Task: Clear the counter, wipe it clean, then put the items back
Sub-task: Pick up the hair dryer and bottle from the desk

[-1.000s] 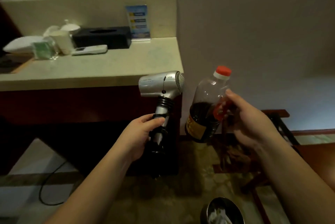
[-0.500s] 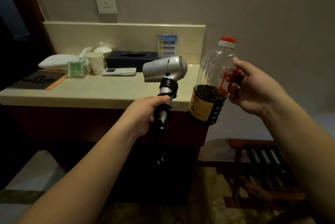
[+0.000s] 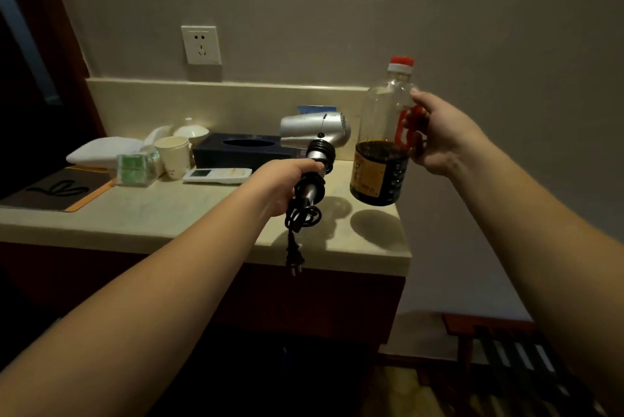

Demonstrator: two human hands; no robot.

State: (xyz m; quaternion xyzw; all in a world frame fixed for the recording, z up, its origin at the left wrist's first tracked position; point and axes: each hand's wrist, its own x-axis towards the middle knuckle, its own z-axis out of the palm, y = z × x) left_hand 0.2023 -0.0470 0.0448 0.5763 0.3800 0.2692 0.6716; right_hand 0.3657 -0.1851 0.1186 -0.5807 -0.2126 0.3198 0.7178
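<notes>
Left hand (image 3: 282, 185) grips the silver hair dryer (image 3: 315, 133) by its handle above the counter (image 3: 169, 217). Right hand (image 3: 439, 136) clasps the soy sauce bottle (image 3: 383, 146) over the counter's right end.

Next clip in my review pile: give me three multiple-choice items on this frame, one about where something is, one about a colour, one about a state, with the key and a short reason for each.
1. Where is the remote control?
A. On the counter, in front of the dark tissue box
B. In the left hand
C. On the floor

2. What colour is the cap of the bottle?
A. Blue
B. Red
C. Green

3. What state is the hair dryer in?
A. Lying flat on the counter
B. Plugged into the wall socket
C. Held by its handle, plug dangling free

Key:
1 A, it lies on the counter just in front of the tissue box.
2 B, the cap is red above the clear neck.
3 C, the left hand grips the handle while the plug hangs loose; the wall socket has nothing in it. The right hand holds the bottle.
</notes>
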